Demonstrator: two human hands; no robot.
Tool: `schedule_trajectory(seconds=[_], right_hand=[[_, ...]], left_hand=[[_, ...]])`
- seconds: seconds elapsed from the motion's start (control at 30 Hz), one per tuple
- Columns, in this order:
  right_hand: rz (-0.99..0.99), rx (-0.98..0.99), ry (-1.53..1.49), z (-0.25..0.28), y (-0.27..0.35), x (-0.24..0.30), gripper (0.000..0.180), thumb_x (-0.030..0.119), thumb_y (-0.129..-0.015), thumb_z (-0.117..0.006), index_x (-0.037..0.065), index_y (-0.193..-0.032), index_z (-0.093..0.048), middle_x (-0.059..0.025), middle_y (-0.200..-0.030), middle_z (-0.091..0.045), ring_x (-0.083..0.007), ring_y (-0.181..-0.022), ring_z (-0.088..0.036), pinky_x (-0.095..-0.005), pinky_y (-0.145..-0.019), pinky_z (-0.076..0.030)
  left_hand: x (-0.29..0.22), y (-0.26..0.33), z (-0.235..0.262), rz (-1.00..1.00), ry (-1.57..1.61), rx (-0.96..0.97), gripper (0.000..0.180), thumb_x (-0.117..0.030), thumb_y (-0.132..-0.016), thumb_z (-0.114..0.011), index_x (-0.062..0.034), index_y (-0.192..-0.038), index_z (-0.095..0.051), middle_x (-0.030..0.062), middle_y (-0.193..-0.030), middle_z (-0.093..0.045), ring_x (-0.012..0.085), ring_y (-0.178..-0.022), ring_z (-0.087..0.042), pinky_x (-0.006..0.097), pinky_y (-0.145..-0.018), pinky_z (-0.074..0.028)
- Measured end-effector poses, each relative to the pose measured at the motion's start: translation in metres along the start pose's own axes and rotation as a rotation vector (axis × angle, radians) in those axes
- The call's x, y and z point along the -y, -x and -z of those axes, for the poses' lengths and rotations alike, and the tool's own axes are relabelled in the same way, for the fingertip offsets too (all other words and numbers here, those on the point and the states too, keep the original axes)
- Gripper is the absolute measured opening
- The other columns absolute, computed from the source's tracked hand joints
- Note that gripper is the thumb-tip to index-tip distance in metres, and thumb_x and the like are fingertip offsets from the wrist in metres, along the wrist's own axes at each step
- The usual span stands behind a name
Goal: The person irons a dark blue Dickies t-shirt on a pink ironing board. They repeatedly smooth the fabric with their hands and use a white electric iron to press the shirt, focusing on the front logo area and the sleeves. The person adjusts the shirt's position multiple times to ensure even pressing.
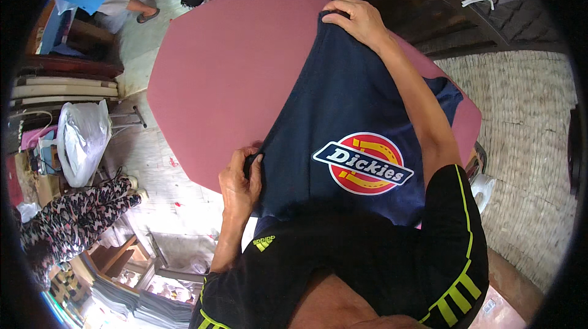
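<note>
The wide head-worn fisheye view looks steeply down from close above the grips of the left hand [241, 179] and the right hand [360, 21].

1. The person is wearing a black short-sleeved shirt [349, 243].
2. Thin lime-yellow piping [468, 219] is running along the right sleeve [442, 206].
3. Broad lime-yellow bars [456, 300] are slanting across the right shoulder.
4. A small lime-yellow emblem [264, 242] with lettering is marking the chest.
5. The left sleeve [226, 298] is bearing similar trim.
6. The left hand [241, 179] and right hand [359, 19] are showing bare.
</note>
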State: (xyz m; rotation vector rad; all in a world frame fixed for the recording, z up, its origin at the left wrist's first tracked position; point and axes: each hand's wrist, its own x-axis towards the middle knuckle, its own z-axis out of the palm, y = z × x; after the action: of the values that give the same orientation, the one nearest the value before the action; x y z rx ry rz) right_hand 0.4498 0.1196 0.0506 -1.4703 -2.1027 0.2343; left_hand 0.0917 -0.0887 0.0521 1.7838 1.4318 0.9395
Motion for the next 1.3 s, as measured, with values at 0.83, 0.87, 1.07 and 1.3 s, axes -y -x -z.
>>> schedule_trajectory(seconds=[0.83, 0.87, 1.07, 1.3], right_hand=[[-0.443, -0.307, 0.237, 0.040, 0.235, 0.158, 0.032, 0.008, -0.082, -0.073, 0.012, -0.113, -0.069, -0.0089, -0.125, -0.061, -0.0286, -0.121, -0.055, -0.0419, -0.104, -0.041], [-0.569, -0.334, 0.249, 0.055, 0.268, 0.167, 0.032, 0.004, -0.081, -0.072, 0.009, -0.112, -0.069, -0.0110, -0.122, -0.063, -0.0302, -0.118, -0.057, -0.0396, -0.102, -0.044], [-0.907, -0.539, 0.671, 0.080, 0.476, 0.177, 0.027, 0.013, -0.089, -0.070, 0.002, -0.113, -0.064, -0.0190, -0.108, -0.062, -0.0370, -0.104, -0.059, -0.0471, -0.092, -0.046], [-1.092, -0.665, 0.383, 0.060, 0.485, 0.203, 0.024, 0.023, -0.094, -0.066, -0.001, -0.095, -0.065, -0.0215, -0.092, -0.062, -0.0406, -0.087, -0.059, -0.0480, -0.079, -0.047]], left_hand=[[0.024, -0.024, 0.007, -0.049, -0.115, 0.294, 0.017, -0.009, -0.093, -0.066, 0.0020, -0.102, -0.056, 0.0211, -0.086, -0.068, 0.0309, -0.072, -0.068, 0.036, -0.070, -0.052], [0.023, -0.022, 0.006, -0.083, -0.125, 0.266, 0.017, -0.008, -0.093, -0.066, 0.0021, -0.101, -0.056, 0.0207, -0.086, -0.068, 0.0302, -0.072, -0.067, 0.036, -0.070, -0.052], [0.038, -0.022, 0.003, -0.106, -0.074, 0.259, 0.017, -0.005, -0.092, -0.066, 0.0040, -0.103, -0.057, 0.0166, -0.090, -0.067, 0.0226, -0.076, -0.064, 0.033, -0.074, -0.051], [0.054, -0.031, 0.005, -0.161, -0.037, 0.249, 0.019, -0.008, -0.093, -0.068, 0.0049, -0.104, -0.059, 0.0120, -0.087, -0.065, 0.0165, -0.078, -0.060, 0.030, -0.076, -0.050]])
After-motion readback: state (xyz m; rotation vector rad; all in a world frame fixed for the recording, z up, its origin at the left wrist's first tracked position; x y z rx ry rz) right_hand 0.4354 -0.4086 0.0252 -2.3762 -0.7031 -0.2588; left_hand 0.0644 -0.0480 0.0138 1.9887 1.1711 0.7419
